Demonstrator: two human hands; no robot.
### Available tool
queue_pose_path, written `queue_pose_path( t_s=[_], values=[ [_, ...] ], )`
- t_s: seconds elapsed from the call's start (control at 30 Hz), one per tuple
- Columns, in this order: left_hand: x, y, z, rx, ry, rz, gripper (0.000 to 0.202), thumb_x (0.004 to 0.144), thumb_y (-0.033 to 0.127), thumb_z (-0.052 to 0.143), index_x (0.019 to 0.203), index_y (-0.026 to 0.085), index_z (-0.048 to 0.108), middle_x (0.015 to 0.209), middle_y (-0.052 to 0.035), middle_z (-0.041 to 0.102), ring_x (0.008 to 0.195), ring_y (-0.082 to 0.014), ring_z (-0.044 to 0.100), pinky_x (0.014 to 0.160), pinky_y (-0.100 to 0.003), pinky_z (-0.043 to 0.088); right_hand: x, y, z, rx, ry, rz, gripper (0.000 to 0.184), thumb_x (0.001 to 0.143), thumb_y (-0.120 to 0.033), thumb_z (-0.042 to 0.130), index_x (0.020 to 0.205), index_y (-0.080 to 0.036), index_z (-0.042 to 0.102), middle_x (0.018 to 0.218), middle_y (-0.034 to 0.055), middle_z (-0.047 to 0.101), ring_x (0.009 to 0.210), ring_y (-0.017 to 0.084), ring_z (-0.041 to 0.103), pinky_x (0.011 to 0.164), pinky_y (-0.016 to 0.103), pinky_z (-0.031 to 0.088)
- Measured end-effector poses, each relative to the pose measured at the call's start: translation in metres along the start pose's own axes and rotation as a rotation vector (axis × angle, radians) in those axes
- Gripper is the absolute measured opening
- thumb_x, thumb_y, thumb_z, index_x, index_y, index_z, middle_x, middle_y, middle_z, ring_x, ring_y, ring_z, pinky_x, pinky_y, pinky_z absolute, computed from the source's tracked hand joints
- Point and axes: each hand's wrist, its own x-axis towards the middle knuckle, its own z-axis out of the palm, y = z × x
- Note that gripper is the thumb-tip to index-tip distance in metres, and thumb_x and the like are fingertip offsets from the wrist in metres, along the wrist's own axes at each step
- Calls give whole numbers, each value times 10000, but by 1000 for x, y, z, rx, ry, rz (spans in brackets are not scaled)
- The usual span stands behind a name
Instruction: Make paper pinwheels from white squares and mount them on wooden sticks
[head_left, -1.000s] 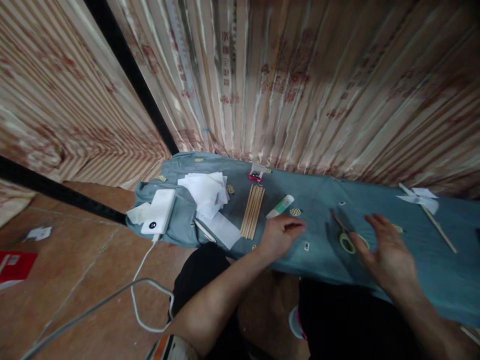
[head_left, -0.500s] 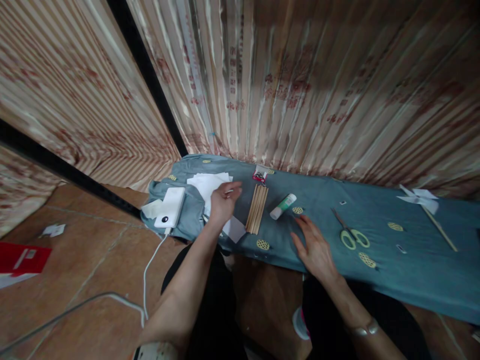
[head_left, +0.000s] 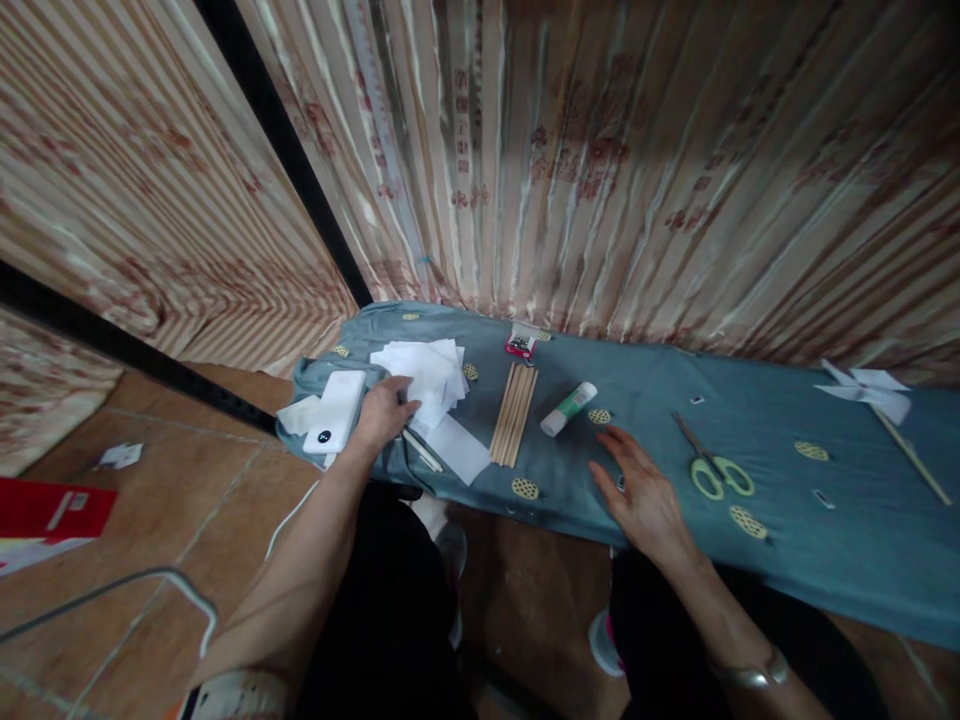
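Observation:
My left hand (head_left: pixel 381 415) is at the left edge of a loose pile of white paper sheets (head_left: pixel 435 375), thumb and forefinger apart and touching the paper. A white pen (head_left: pixel 424 450) lies just below its fingertips, beside a separate white sheet (head_left: pixel 459 450). Over the front of the cloth hovers my right hand (head_left: pixel 643 497), fingers spread and holding nothing. Nearest to it are a glue stick (head_left: pixel 568 410) lying on its side and a pair of green-handled scissors (head_left: pixel 712 468). Between the hands lies a row of several wooden sticks (head_left: pixel 514 415).
A blue-grey cloth (head_left: pixel 750 400) covers the long, narrow surface. On its left sits a white power bank (head_left: pixel 335 410) with a cable. A small red box (head_left: pixel 520 342) stands behind the sticks, and a paper pinwheel (head_left: pixel 870 392) on a stick lies far right. Behind hangs a striped curtain (head_left: pixel 562 200).
My left hand has moved left and down from above the papers to their left edge, uncovering the pen and more of the sheets. My right hand stays near the scissors, still spread.

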Motion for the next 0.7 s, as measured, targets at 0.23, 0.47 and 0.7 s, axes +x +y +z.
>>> queue_pose_path(
  t_s=[0.23, 0.47, 0.7],
  values=[
    [-2, 3, -2, 24, -13, -38, 385, 805, 233, 584, 1159, 158, 716, 1141, -99, 733, 1041, -274, 676, 965, -350, 494, 2, -3, 3, 0, -6, 2, 484, 959, -488, 407, 1222, -141, 618, 1320, 180, 620, 1219, 304, 612, 1029, 471, 520],
    [-1, 2, -5, -34, 8, -73, 317, 798, 246, 608, 1058, 161, 769, 1042, -107, 762, 1025, -304, 688, 922, -339, 494, 1, -4, 5, 13, -17, -3, 439, 956, -454, 432, 1215, -155, 622, 1319, 169, 625, 1213, 299, 618, 1035, 471, 518],
    [3, -11, -2, -204, 46, -131, 275, 749, 313, 690, 968, 181, 793, 914, -78, 774, 896, -267, 705, 861, -330, 509, 0, -2, 5, 25, -40, 10, 473, 952, -473, 429, 1208, -130, 630, 1327, 185, 616, 1201, 311, 624, 1021, 482, 527]
  ],
)
